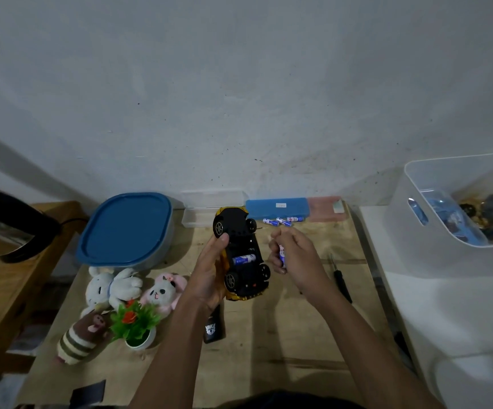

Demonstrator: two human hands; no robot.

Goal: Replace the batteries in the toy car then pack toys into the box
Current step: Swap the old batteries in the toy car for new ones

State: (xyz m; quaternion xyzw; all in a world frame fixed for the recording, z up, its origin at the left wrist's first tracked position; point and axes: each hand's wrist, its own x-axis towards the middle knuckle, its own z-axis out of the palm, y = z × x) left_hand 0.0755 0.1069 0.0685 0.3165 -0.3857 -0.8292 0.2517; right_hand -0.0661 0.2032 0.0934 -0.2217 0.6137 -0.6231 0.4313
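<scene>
Above table (269,335): L hand (210,273) grip wraps toy car (238,231) belly-up, exposing batt. bay w/ one cell (243,259) seated; R hand (298,255) grip pinches battery (282,254), prob. next in.

A dim corner: bare plaster wall, three surfaces side by side
A pale grey-white wall (239,84) fills the upper half, its rough plaster flecked with small dark specks and brownish scuffs low down. Against it stands a light wooden table (298,335), the plywood top showing grain and seams. A darker wooden stand (9,276) sits just beside it on the left, and a white cabinet top (446,305) lies close along its right edge. The light is weak and cool, and a broad slanting shadow (18,160) crosses the wall at far left
</scene>
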